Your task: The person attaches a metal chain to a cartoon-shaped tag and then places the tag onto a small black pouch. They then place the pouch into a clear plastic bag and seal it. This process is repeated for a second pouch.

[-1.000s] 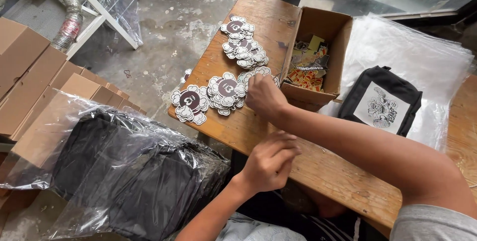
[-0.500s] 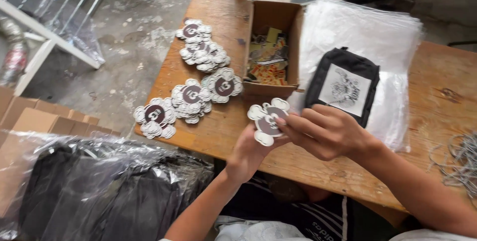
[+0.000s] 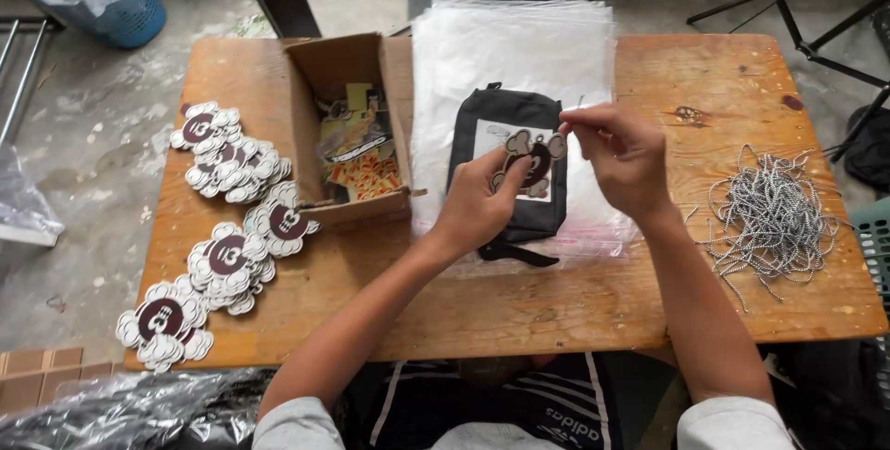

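Head view: both hands work above the middle of the wooden counter [image 3: 556, 311]. The left hand [image 3: 477, 204] pinches a flower-shaped card tag [image 3: 530, 161], brown face on a pale scalloped edge, between thumb and fingers and holds it up over a small black pouch [image 3: 510, 181]. The right hand [image 3: 623, 149] has its fingertips closed at the tag's upper right edge; whether it pinches the tag itself or something thin there, I cannot tell. The pouch lies flat on a stack of clear plastic bags [image 3: 514, 42], not inside one, and nothing visibly links tag and pouch.

As for progress, this one tag looks to be mid-handling and not yet fixed to anything. To the left, piles of the same flower tags [image 3: 227, 260] run along the counter's edge beside an open cardboard box [image 3: 348, 126] holding coloured cards. At the right lies a loose heap of speckled cords [image 3: 765, 214], untouched. With so many tags, cords and bags in stock and only one pouch out, most of the work seems left. Bagged dark goods [image 3: 120, 413] show at the lower left.
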